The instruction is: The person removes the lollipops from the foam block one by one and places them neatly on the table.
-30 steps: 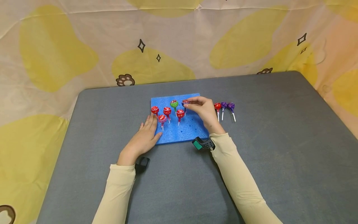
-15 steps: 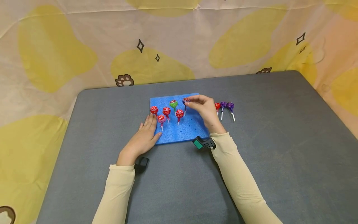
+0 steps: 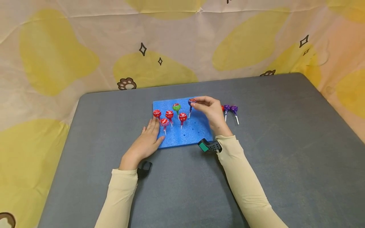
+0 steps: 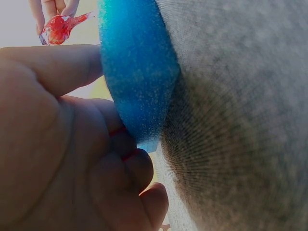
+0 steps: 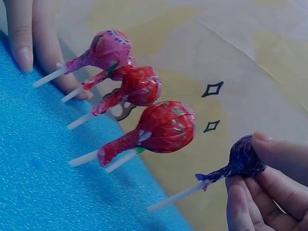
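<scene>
Head view: right hand (image 3: 213, 114) pinches one blue lollipop (image 3: 191, 102), left hand (image 3: 145, 141) outstretched, five lollipops (image 3: 169, 114) standing

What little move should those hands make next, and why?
Probably press the dark blue lollipop down: the right hand pinches it, its stick points at the blue foam, other lollipops stand in it, and the left hand touches the foam's edge.

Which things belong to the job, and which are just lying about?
For the job:
blue board, touched by the left hand
dark-wrapped lollipop, pinched by the right hand
five lollipops standing in the board
loose lollipops beside it, probably

Just there:
grey table
patterned backdrop
wrist-worn devices
</scene>
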`<state>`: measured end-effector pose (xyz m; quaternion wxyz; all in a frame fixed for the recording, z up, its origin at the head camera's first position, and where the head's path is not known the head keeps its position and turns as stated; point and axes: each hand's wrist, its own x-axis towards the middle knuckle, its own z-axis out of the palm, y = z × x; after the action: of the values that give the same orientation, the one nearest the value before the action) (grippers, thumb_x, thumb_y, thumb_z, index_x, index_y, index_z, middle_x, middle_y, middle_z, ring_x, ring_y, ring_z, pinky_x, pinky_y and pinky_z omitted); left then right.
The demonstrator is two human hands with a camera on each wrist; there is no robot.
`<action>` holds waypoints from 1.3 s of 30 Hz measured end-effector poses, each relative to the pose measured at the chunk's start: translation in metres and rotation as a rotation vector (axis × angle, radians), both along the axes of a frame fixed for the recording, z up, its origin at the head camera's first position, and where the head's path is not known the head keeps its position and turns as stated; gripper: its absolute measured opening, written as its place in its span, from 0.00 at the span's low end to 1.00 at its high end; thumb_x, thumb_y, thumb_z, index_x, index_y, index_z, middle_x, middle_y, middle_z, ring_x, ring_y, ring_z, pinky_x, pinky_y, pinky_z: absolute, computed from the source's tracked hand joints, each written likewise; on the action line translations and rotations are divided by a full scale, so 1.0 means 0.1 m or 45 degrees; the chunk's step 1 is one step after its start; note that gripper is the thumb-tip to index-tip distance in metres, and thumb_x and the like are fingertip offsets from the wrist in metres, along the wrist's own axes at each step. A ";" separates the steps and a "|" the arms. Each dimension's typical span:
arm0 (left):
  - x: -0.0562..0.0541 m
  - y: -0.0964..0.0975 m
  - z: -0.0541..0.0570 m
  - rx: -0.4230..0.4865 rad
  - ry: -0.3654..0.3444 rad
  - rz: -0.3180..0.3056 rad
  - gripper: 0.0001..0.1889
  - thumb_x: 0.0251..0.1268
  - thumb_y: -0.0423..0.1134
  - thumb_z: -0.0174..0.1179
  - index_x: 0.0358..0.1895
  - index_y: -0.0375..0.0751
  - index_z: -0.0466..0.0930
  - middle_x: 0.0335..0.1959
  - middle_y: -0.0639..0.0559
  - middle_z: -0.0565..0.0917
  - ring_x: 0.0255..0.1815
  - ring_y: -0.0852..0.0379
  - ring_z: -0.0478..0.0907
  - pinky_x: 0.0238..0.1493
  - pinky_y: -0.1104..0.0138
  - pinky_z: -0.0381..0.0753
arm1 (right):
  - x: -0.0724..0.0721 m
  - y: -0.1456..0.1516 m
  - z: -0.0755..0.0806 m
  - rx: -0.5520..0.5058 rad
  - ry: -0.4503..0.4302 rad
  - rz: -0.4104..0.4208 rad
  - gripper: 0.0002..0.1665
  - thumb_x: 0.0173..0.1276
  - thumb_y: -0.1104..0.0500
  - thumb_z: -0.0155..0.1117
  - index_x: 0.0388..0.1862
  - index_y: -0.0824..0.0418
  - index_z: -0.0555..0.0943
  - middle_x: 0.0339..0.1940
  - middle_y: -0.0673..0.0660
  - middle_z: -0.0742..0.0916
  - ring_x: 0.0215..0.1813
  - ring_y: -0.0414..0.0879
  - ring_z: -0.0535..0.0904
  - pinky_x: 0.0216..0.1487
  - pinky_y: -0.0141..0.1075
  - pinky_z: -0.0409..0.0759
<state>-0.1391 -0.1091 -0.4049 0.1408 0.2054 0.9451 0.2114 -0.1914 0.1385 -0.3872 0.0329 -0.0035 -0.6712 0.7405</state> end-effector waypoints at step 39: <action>-0.01 -0.01 -0.01 -0.011 0.013 -0.004 0.36 0.73 0.45 0.45 0.72 0.26 0.41 0.74 0.33 0.39 0.75 0.39 0.35 0.69 0.45 0.40 | 0.02 0.53 0.20 -0.284 0.004 -0.091 0.08 0.62 0.70 0.64 0.30 0.59 0.85 0.35 0.55 0.85 0.36 0.44 0.81 0.43 0.32 0.81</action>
<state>-0.1397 -0.1096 -0.4059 0.1372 0.2072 0.9464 0.2062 -0.1895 0.1915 -0.3675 0.0597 -0.0297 -0.5841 0.8089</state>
